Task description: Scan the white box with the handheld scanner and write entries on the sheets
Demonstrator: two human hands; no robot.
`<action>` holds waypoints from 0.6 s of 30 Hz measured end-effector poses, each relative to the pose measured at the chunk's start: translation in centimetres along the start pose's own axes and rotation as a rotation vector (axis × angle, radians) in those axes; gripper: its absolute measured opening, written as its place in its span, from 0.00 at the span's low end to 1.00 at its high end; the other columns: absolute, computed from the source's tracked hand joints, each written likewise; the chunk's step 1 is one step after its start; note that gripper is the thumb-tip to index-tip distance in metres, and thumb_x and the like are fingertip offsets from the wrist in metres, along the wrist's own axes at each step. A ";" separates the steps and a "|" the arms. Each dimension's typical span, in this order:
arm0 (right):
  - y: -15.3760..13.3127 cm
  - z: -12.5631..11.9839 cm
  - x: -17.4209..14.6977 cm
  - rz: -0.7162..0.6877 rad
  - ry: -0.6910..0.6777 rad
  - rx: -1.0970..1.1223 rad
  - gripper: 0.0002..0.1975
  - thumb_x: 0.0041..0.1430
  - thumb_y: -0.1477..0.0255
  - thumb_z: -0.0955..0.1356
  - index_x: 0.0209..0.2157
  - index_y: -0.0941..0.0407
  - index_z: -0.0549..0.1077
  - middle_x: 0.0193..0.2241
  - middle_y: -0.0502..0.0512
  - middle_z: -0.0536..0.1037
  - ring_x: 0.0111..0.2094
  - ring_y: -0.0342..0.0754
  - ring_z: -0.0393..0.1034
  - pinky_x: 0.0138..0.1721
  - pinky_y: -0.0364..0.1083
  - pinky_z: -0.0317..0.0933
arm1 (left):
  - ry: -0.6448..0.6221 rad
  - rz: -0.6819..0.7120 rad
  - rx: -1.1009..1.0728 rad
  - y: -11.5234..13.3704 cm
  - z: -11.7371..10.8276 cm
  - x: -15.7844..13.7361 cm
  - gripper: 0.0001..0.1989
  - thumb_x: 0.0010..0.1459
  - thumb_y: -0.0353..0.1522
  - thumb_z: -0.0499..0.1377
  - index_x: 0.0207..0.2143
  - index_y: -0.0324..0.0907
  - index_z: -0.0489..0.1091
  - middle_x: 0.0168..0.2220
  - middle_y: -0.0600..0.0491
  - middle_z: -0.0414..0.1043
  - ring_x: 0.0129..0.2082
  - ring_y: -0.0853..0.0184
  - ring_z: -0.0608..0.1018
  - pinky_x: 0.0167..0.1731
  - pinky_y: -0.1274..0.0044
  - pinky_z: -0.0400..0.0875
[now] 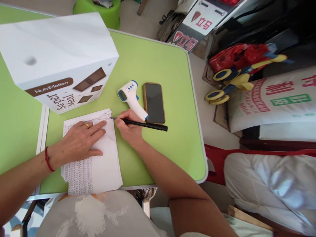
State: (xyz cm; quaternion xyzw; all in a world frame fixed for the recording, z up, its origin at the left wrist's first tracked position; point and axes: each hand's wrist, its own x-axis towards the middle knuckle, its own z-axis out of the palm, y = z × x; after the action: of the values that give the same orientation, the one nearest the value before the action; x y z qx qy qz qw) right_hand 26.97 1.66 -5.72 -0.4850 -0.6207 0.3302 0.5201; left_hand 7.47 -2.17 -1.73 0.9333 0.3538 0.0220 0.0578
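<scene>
A stack of white paper sheets (106, 164), partly covered in handwriting, lies on the green table near its front edge. My left hand (82, 140) rests flat on the top sheet with its fingers stretched out. In my right hand (129, 128) is a black pen (148, 124), pinched between thumb and fingers. The nib touches or hovers just over the sheet's upper right part; I cannot tell which. Just beyond my right hand lies a white and blue infrared thermometer (133, 99), its handle end close to my knuckles. Right of it is a phone (154, 103) in a brown case.
A large white NutriMotion box (66, 49) stands behind the papers. The green folding table (177, 148) has a pale rim. Right of it are a printed sack (276, 98), a yellow and blue wheeled toy (229, 85) and a red chair (217, 161). A green stool (98, 13) stands beyond.
</scene>
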 end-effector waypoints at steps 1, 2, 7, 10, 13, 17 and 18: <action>0.0 0.0 0.0 0.004 0.000 -0.009 0.06 0.48 0.75 0.65 0.20 0.54 0.64 0.17 0.43 0.65 0.20 0.39 0.58 0.22 0.41 0.56 | 0.000 0.000 0.000 0.0 0.0 0.0 0.24 0.54 0.46 0.62 0.46 0.39 0.66 0.62 0.48 0.57 0.43 0.56 0.72 0.43 0.66 0.66; 0.0 0.0 0.0 0.007 -0.003 -0.017 0.06 0.47 0.75 0.65 0.20 0.54 0.64 0.17 0.43 0.65 0.20 0.39 0.58 0.22 0.41 0.56 | 0.000 0.001 0.000 0.0 0.0 0.0 0.24 0.54 0.46 0.62 0.46 0.39 0.66 0.62 0.48 0.56 0.43 0.56 0.72 0.43 0.66 0.66; -0.1 -0.1 0.1 -0.001 -0.024 -0.019 0.07 0.48 0.76 0.65 0.19 0.55 0.64 0.17 0.43 0.64 0.20 0.38 0.58 0.22 0.41 0.55 | 0.010 0.003 -0.007 -0.1 0.1 -0.1 0.24 0.54 0.46 0.62 0.46 0.39 0.66 0.62 0.48 0.57 0.43 0.56 0.72 0.43 0.66 0.66; -0.1 -0.1 0.1 0.007 -0.025 -0.021 0.07 0.48 0.76 0.65 0.19 0.55 0.64 0.17 0.43 0.64 0.20 0.38 0.58 0.22 0.41 0.56 | 0.020 0.006 -0.009 -0.1 0.1 -0.1 0.25 0.54 0.46 0.63 0.46 0.38 0.66 0.62 0.47 0.57 0.43 0.56 0.72 0.43 0.65 0.66; -0.1 -0.1 0.1 0.005 -0.036 -0.036 0.07 0.48 0.76 0.65 0.19 0.55 0.64 0.17 0.44 0.64 0.20 0.38 0.58 0.22 0.41 0.56 | 0.021 0.006 -0.009 -0.1 0.0 -0.1 0.24 0.54 0.46 0.63 0.46 0.39 0.66 0.62 0.48 0.58 0.43 0.56 0.72 0.42 0.65 0.66; -0.2 -0.1 0.1 -0.005 -0.046 -0.049 0.08 0.48 0.77 0.65 0.19 0.55 0.64 0.17 0.44 0.64 0.20 0.39 0.58 0.22 0.41 0.55 | 0.020 0.006 -0.009 -0.1 0.0 0.0 0.25 0.53 0.46 0.63 0.46 0.38 0.66 0.62 0.48 0.58 0.43 0.56 0.72 0.43 0.65 0.66; -0.2 -0.1 0.1 -0.005 -0.048 -0.048 0.08 0.48 0.77 0.65 0.19 0.55 0.64 0.17 0.44 0.64 0.20 0.39 0.58 0.22 0.41 0.55 | 0.019 0.006 -0.008 -0.1 0.0 0.0 0.25 0.54 0.46 0.63 0.46 0.38 0.66 0.62 0.48 0.58 0.43 0.56 0.72 0.43 0.66 0.66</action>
State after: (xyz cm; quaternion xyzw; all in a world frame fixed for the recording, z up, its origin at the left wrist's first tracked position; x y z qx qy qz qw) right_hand 27.04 1.67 -5.49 -0.4879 -0.6418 0.3256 0.4939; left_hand 7.39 -2.14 -1.73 0.9339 0.3514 0.0324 0.0580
